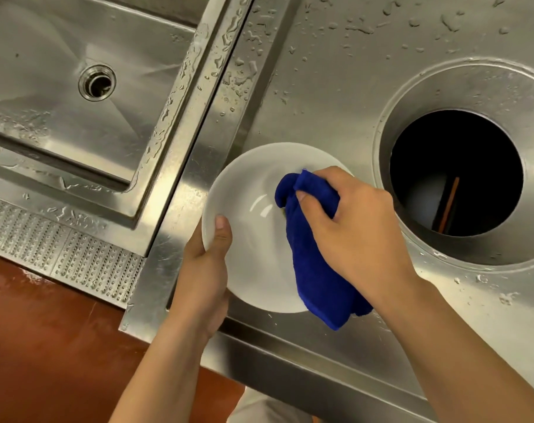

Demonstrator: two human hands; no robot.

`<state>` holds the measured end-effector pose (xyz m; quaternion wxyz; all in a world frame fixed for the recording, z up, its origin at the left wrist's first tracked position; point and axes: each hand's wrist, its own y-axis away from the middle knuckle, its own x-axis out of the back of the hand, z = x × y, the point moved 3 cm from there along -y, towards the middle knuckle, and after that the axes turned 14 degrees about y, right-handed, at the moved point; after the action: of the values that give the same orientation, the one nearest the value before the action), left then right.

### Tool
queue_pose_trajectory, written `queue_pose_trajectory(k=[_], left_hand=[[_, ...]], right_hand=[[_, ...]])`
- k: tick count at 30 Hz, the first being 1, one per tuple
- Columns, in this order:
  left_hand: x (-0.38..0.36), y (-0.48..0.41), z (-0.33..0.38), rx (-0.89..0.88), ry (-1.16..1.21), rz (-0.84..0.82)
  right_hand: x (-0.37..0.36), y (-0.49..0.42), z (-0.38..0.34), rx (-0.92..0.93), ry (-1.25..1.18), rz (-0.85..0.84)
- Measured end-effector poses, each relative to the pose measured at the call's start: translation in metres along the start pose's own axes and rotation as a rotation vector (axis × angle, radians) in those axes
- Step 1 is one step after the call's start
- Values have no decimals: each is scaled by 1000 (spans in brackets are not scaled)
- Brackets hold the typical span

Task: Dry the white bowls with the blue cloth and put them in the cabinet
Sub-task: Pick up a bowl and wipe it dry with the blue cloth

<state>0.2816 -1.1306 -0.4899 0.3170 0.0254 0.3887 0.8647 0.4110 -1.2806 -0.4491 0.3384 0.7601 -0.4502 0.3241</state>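
White bowl (247, 239): I see it held over the wet steel table (336, 87), near edge. Left hand (206, 270) closed on its left rim. Right hand (354, 227) clenched around blue cloth (314, 270), pressed inside the bowl's right half.

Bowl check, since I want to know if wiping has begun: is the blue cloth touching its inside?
Touching. The head view shows the cloth bunched in the right hand, pressed onto the bowl interior.
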Motion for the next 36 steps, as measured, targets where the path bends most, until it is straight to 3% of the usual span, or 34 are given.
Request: queue_pose_trajectory(k=[5, 14, 21, 26, 29, 36], left_hand=[[6, 2, -2, -80, -78, -45], [1, -4, 9, -495, -521, 10], [-17, -8, 20, -658, -554, 53], [-34, 4, 48, -744, -569, 17], [-62, 22, 72, -725, -422, -102], [-203, 78, 100, -730, -255, -480]], right_hand=[[-6, 1, -3, 11, 15, 7], [-8, 2, -3, 7, -1, 1], [-9, 1, -1, 16, -48, -1], [10, 3, -1, -2, -208, -56], [44, 11, -7, 4, -326, 14], [175, 34, 11, 19, -566, 353]])
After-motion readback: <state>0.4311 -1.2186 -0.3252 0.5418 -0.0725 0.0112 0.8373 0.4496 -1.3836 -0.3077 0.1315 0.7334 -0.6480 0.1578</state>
